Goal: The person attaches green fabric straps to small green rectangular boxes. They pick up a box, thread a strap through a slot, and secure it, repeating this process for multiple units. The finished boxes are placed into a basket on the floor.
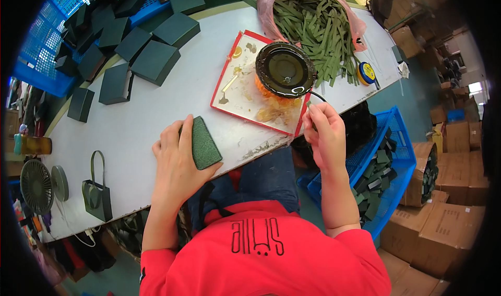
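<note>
My left hand [177,155] is closed round a small dark green box [204,145] with a textured face, holding it over the white table near its front edge. To the right, my right hand [326,131] is raised with thumb and fingers pinched. A short bit of green strip [309,104] shows at its fingertips; the rest is hidden by the fingers. Just beyond that hand stands a round black pot [283,69] of dark, shiny liquid, with amber crust below its rim. It rests on a stained white board [229,82] with red edges.
A pink plastic bag [266,9] spills green strips [318,30] at the back, beside a round yellow-and-blue tin [366,73]. Dark green boxes [156,61] crowd the far left. A small green bag-shaped box [97,199] and fan [36,186] stand left. Blue crates [399,163] are right.
</note>
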{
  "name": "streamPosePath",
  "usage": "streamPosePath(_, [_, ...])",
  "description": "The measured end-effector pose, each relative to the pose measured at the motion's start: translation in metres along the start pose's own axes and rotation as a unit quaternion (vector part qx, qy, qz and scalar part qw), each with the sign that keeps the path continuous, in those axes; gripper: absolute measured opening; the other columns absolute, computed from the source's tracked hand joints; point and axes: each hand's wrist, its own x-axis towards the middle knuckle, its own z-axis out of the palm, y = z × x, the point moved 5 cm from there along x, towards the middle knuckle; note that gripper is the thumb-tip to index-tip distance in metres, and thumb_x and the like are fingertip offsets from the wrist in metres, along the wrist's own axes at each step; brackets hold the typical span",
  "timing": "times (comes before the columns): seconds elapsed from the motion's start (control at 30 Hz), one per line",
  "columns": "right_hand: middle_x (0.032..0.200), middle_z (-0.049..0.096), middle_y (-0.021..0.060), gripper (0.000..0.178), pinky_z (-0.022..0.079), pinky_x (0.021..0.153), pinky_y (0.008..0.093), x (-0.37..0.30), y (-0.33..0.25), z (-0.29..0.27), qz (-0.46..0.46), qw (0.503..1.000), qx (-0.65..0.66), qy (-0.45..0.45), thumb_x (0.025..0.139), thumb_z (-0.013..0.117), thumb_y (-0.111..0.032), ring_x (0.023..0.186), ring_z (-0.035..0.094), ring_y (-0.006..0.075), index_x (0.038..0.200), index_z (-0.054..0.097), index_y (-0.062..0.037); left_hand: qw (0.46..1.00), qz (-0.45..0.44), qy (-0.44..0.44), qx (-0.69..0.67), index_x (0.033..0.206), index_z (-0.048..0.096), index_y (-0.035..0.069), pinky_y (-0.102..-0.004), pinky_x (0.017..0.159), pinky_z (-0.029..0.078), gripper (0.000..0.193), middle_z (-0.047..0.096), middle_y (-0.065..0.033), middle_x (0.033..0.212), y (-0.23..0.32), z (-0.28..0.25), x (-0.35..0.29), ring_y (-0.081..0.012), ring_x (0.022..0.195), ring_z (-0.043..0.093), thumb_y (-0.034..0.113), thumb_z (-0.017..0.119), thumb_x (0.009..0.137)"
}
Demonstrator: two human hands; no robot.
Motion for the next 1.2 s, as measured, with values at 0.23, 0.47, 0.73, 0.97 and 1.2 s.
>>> streamPosePath(0.23, [0.083, 0.063, 0.0003, 0.013, 0.045, 0.066, 0.0210, -0.056, 0.011, 0.057, 0.112, 0.955, -0.114, -0.251, 0.101, 0.061, -0.015, 0.075, 0.056, 0.0047, 0.097, 0.061, -0.0028, 0.966, 0.166, -0.007, -0.197, 0.146, 0.046, 0.002, -0.0453, 0.107, 0.042, 0.109, 0.049, -0.0173, 0.140, 0.009, -0.014, 0.006, -0.0369, 0.129, 0.048, 0.023, 0.095, 0.051])
streamPosePath(0.47, [0.079, 0.059, -0.0022, 0.020, 0.042, 0.062, 0.0211, -0.067, 0.031, 0.080, 0.204, 0.922, -0.123, -0.306, 0.099, 0.065, -0.018, 0.071, 0.051, 0.0026, 0.091, 0.058, -0.0013, 0.946, 0.214, -0.017, -0.242, 0.146, 0.046, 0.004, -0.0460, 0.106, 0.043, 0.107, 0.051, -0.0152, 0.137, 0.018, -0.017, 0.007, -0.0370, 0.124, 0.048, 0.025, 0.094, 0.053])
streamPosePath(0.73, [0.074, 0.054, -0.0045, 0.023, 0.039, 0.059, 0.0219, -0.065, 0.038, 0.080, 0.199, 0.917, -0.150, -0.310, 0.098, 0.067, -0.018, 0.068, 0.046, 0.0020, 0.086, 0.057, -0.0018, 0.940, 0.222, -0.029, -0.257, 0.145, 0.047, 0.003, -0.0461, 0.105, 0.043, 0.107, 0.052, -0.0155, 0.135, 0.021, -0.017, 0.008, -0.0371, 0.121, 0.050, 0.025, 0.094, 0.052])
streamPosePath(0.97, [0.069, 0.055, -0.0007, 0.028, 0.041, 0.057, 0.0249, -0.060, 0.045, 0.079, 0.188, 0.900, -0.218, -0.326, 0.093, 0.067, -0.018, 0.065, 0.049, 0.0043, 0.076, 0.056, 0.0009, 0.941, 0.246, -0.019, -0.232, 0.141, 0.052, 0.003, -0.0461, 0.102, 0.043, 0.099, 0.054, -0.0123, 0.133, 0.027, -0.018, 0.009, -0.0354, 0.119, 0.050, 0.021, 0.092, 0.052])
streamPosePath(1.2, [0.076, 0.066, 0.0082, 0.028, 0.050, 0.060, 0.0301, -0.053, 0.045, 0.081, 0.199, 0.870, -0.288, -0.348, 0.095, 0.064, -0.020, 0.066, 0.063, 0.0126, 0.083, 0.060, 0.0041, 0.956, 0.246, -0.007, -0.161, 0.138, 0.055, 0.004, -0.0470, 0.103, 0.041, 0.094, 0.054, -0.0115, 0.133, 0.031, -0.017, 0.008, -0.0345, 0.120, 0.050, 0.021, 0.090, 0.052])
